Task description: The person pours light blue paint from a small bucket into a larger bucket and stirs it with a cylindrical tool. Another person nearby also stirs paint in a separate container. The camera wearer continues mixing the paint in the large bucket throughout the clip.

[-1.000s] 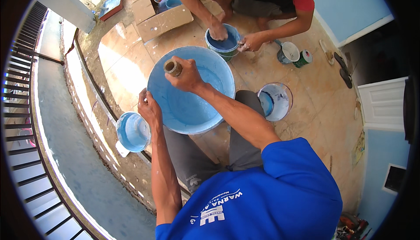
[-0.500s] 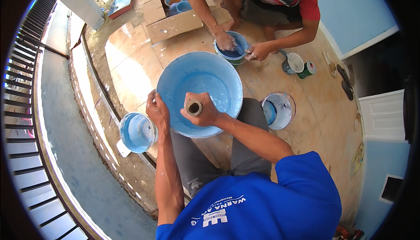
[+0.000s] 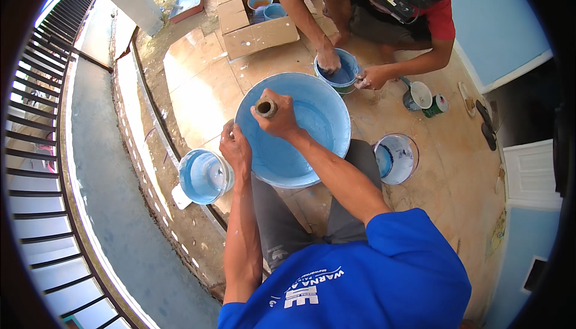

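A wide, light-blue tub (image 3: 333,110) stands in front of my knees, with pale blue liquid paint (image 3: 303,152) in its bottom. My right hand (image 3: 283,119) is wrapped round a hollow pipe (image 3: 265,107), held upright over the tub's far left part. Only the pipe's open top end shows; its lower end is hidden beneath my hand and arm. At the tub's left rim, my left hand (image 3: 236,149) is closed on the edge, thumb near the inside.
A co-worker in a red shirt (image 3: 443,23) reaches into a smaller paint bucket (image 3: 347,72) beyond the tub. Paint-stained buckets stand left (image 3: 206,176) and right (image 3: 397,158). A cardboard box (image 3: 262,36), dipper (image 3: 420,95) and green can (image 3: 437,106) lie farther off. Railing (image 3: 59,149) runs along the left.
My right hand has carried the pipe toward the tub's far left side. My left hand stays on the rim. The whole scene has shifted somewhat rightward in view.
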`<action>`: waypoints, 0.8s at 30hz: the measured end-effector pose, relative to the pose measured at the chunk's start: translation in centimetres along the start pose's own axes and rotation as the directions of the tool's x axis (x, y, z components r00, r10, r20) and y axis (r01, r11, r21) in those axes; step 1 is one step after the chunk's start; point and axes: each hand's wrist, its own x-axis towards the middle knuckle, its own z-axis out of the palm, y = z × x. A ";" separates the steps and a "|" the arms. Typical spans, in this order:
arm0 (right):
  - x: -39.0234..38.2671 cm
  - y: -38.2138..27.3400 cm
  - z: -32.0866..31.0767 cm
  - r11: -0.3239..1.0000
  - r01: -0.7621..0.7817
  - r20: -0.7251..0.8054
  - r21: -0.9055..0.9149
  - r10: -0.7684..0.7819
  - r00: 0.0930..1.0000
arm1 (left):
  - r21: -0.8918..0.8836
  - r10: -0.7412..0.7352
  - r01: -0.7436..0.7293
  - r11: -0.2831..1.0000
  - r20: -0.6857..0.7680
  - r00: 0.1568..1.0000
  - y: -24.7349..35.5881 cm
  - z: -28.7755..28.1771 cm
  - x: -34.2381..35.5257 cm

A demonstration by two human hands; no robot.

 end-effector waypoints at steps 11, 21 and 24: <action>-4.4 -4.4 -8.3 0.976 -0.217 0.344 0.027 0.194 0.918 | -0.055 -0.068 0.067 0.996 -0.018 0.998 -0.3 0.1 -0.4; 0.9 2.3 -2.7 0.970 -0.183 -0.138 0.162 0.206 0.969 | -0.010 -0.045 0.044 0.999 -0.052 0.998 -0.4 0.6 0.1; -1.0 0.1 -1.1 0.968 -0.200 -0.009 0.152 0.203 0.979 | -0.010 -0.027 0.026 1.000 -0.076 0.997 -0.8 0.5 0.0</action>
